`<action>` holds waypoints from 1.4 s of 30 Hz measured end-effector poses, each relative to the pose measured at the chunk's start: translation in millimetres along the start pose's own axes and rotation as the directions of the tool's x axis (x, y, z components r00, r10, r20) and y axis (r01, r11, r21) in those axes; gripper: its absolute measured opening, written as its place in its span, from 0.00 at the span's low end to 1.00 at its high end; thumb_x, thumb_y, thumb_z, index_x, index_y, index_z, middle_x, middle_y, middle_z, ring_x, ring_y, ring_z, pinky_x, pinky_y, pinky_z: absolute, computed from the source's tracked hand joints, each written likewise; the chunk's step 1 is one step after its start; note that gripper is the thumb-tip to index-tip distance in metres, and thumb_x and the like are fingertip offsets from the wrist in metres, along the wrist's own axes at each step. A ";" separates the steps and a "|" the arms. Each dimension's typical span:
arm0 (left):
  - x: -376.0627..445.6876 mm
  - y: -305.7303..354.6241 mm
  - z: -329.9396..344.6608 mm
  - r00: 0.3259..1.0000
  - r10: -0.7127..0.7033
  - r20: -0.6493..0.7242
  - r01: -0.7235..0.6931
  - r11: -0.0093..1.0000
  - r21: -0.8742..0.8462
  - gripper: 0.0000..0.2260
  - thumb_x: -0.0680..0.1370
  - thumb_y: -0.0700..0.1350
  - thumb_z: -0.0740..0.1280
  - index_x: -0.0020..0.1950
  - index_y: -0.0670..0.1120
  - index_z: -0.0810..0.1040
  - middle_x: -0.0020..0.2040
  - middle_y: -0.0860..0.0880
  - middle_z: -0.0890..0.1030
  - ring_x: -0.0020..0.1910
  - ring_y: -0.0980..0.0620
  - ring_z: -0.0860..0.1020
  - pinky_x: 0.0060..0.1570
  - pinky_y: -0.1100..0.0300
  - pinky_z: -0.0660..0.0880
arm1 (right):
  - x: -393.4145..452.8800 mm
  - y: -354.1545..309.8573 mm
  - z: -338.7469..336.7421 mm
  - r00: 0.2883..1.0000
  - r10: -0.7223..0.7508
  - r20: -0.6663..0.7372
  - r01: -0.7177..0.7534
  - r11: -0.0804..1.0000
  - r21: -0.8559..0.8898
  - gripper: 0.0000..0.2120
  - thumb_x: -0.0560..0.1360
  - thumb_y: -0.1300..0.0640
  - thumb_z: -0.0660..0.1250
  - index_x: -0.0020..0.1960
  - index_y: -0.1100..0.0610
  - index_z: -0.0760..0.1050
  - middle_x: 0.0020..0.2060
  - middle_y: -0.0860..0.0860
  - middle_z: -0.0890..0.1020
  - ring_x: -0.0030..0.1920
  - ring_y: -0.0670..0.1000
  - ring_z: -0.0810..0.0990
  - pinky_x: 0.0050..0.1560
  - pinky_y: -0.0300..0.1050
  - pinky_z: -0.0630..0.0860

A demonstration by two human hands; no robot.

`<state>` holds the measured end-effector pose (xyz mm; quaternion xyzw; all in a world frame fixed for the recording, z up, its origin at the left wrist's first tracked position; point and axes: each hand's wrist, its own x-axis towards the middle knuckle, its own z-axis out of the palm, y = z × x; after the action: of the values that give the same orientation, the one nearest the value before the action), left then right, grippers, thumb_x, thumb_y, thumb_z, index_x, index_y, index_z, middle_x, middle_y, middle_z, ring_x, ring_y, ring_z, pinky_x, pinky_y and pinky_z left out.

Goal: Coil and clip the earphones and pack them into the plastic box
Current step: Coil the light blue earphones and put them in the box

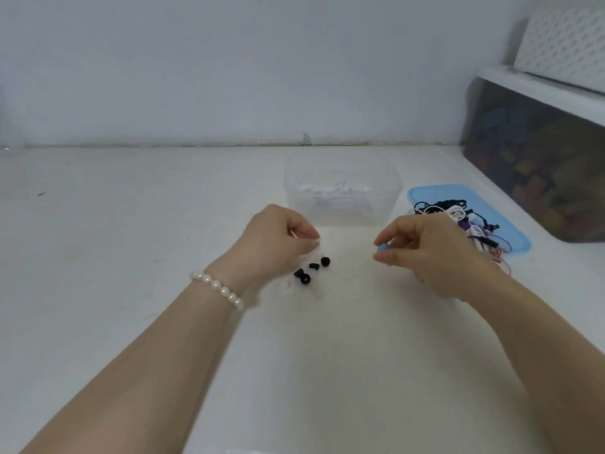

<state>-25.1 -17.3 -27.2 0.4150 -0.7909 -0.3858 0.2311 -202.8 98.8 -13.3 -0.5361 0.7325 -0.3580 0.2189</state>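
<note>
Plainly, the right hand pinched a small blue piece between thumb and forefinger; the left hand curled, its hold unclear. Tangled earphones lay on a blue lid beside the plastic box, on a white table against a pale wall.

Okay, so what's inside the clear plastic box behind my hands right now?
The clear plastic box holds white earphone cable with what looks like a metal clip on top. Its frosted walls blur the rest, so how many sets lie inside cannot be told.
</note>
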 end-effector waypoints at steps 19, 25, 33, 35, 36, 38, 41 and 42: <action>-0.3 3.0 8.2 0.986 -0.020 0.168 0.006 0.996 0.089 0.03 0.75 0.40 0.68 0.47 0.46 0.80 0.34 0.50 0.79 0.27 0.53 0.76 0.17 0.70 0.65 | -6.1 -3.6 7.9 0.995 0.001 0.099 0.026 0.965 -0.263 0.05 0.70 0.56 0.71 0.43 0.47 0.78 0.39 0.45 0.79 0.32 0.40 0.69 0.32 0.28 0.64; -2.3 5.0 6.0 0.982 0.025 0.188 -0.047 0.992 0.114 0.02 0.74 0.39 0.67 0.43 0.44 0.78 0.33 0.50 0.79 0.26 0.55 0.76 0.17 0.71 0.64 | -6.1 -5.2 8.7 0.996 0.004 0.093 0.021 0.963 -0.267 0.05 0.70 0.56 0.71 0.43 0.48 0.79 0.39 0.44 0.79 0.31 0.40 0.69 0.31 0.27 0.65; 0.8 4.7 2.0 0.995 0.084 0.046 -0.080 0.993 -0.086 0.07 0.73 0.39 0.70 0.38 0.50 0.78 0.36 0.51 0.80 0.36 0.56 0.76 0.40 0.67 0.72 | -3.0 -4.1 7.1 1.000 0.023 0.003 -0.023 0.987 -0.161 0.06 0.70 0.59 0.72 0.41 0.48 0.78 0.36 0.45 0.79 0.27 0.42 0.72 0.36 0.38 0.72; -1.9 10.2 -0.1 0.995 0.072 0.064 -0.044 0.928 -0.371 0.06 0.73 0.36 0.69 0.43 0.47 0.79 0.37 0.49 0.83 0.35 0.57 0.78 0.41 0.67 0.74 | -4.4 -6.6 6.9 0.999 0.017 -0.035 -0.018 1.000 -0.024 0.07 0.69 0.61 0.72 0.40 0.49 0.79 0.35 0.48 0.82 0.25 0.45 0.75 0.34 0.42 0.76; -4.1 13.0 -0.5 0.993 0.068 0.091 -0.018 0.887 -0.461 0.07 0.73 0.36 0.68 0.45 0.47 0.79 0.36 0.50 0.84 0.34 0.58 0.78 0.39 0.69 0.73 | -5.9 -8.7 6.3 0.998 0.011 -0.054 -0.008 0.998 0.058 0.07 0.69 0.62 0.72 0.40 0.50 0.79 0.35 0.49 0.83 0.24 0.46 0.76 0.32 0.40 0.76; -7.5 17.3 1.6 0.988 0.049 0.149 0.041 0.835 -0.548 0.08 0.74 0.35 0.67 0.46 0.48 0.80 0.34 0.52 0.83 0.34 0.59 0.77 0.37 0.69 0.72 | -7.9 -12.0 4.7 0.996 0.010 -0.090 0.008 0.981 0.194 0.06 0.69 0.64 0.71 0.41 0.53 0.80 0.34 0.51 0.84 0.22 0.46 0.76 0.27 0.34 0.73; -8.5 19.5 3.7 0.983 -0.011 0.184 0.118 0.800 -0.589 0.08 0.75 0.34 0.66 0.45 0.46 0.81 0.34 0.52 0.83 0.33 0.59 0.77 0.35 0.69 0.72 | -8.7 -14.3 3.8 0.993 0.025 -0.114 0.008 0.960 0.278 0.07 0.69 0.65 0.71 0.40 0.54 0.79 0.35 0.52 0.84 0.22 0.45 0.76 0.25 0.30 0.69; -7.2 18.9 3.4 0.984 -0.037 0.177 0.137 0.790 -0.597 0.08 0.74 0.35 0.66 0.44 0.45 0.81 0.35 0.52 0.83 0.32 0.59 0.77 0.35 0.68 0.71 | -9.1 -14.7 3.7 0.993 0.030 -0.114 0.003 0.959 0.283 0.07 0.69 0.65 0.71 0.40 0.54 0.79 0.35 0.52 0.84 0.22 0.45 0.75 0.24 0.29 0.68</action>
<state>-32.5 -3.0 -14.4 0.3235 -0.6210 -0.6602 0.2715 -188.0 103.8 -5.2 -0.4724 0.6892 -0.4881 0.2523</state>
